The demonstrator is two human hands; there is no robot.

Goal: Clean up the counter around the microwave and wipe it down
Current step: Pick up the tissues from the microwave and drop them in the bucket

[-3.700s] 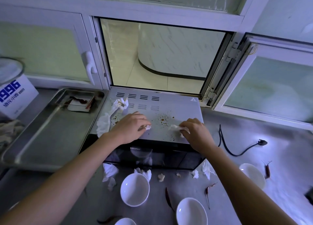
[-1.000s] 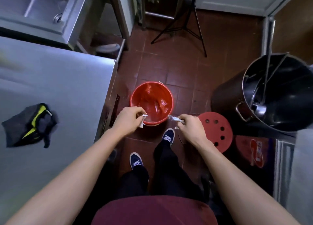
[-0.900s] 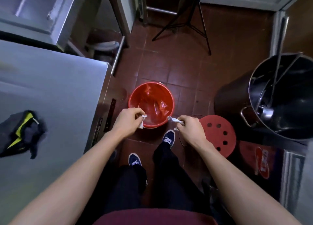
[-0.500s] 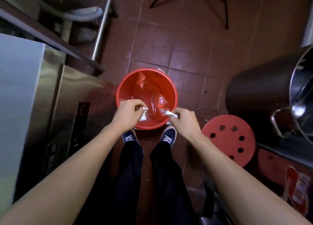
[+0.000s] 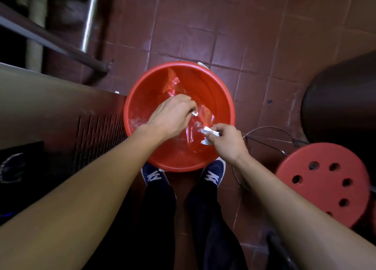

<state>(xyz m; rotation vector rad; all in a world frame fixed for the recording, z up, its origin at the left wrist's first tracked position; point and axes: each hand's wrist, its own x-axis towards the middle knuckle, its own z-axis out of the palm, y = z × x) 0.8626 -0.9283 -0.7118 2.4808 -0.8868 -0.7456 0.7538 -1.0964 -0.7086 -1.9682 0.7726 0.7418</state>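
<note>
head view, straight down: i have both hands over the red bucket (image 5: pixel 142 99) at frame centre so scraps should fall inside it, left hand (image 5: pixel 172 115) pinching a small tissue bit (image 5: pixel 195 113), right hand (image 5: pixel 224 140) clutching a bigger crumpled tissue (image 5: pixel 207 132), neither yet released, counter and microwave out of frame.

Both bare arms reaching forward and down, left hand (image 5: pixel 173 115) fingers curled tight (grip closed on something small), right hand (image 5: pixel 224 140) fingers pinched together too
</note>
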